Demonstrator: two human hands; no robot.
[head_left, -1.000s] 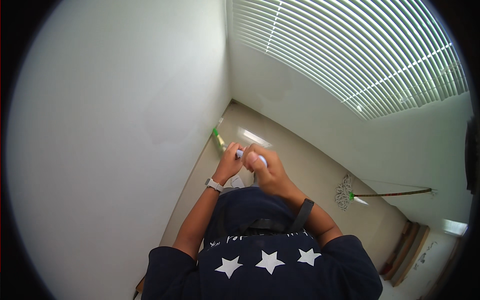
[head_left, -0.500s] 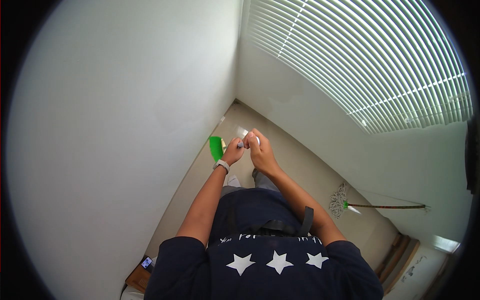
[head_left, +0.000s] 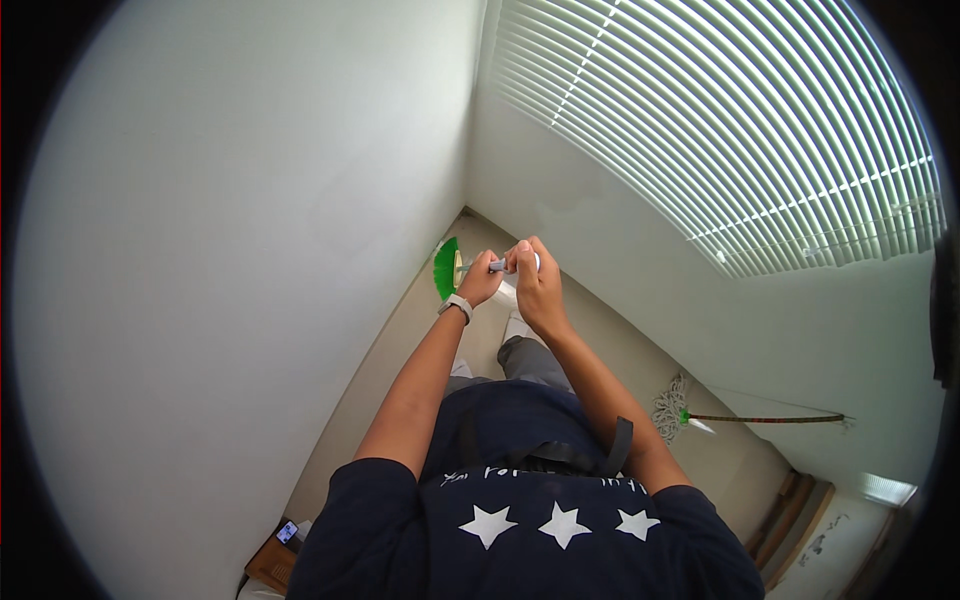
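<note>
Both my hands grip the pale stick handle of a broom [head_left: 446,270], whose green bristles fan out over the floor beside the left wall. My left hand [head_left: 483,280], with a light band on its wrist, is closed round the lower part of the handle, nearer the bristles. Higher up, near the handle's end, my right hand [head_left: 536,280] is wrapped round it with the thumb on top. Between the two hands a short grey stretch of the handle shows. Part of the broom head's base is hidden behind my left hand.
A string mop [head_left: 670,408] lies at the right, its long stick against the wall. Blinds [head_left: 740,130] cover the window at upper right. The walls meet in a corner [head_left: 466,208] ahead. A brown box [head_left: 270,562] with a phone [head_left: 287,531] stands at lower left.
The green broom head has shifted a little to the right and further ahead. Both hands moved the same way with the handle, and more of it shows between them. One foot has stepped forward.
</note>
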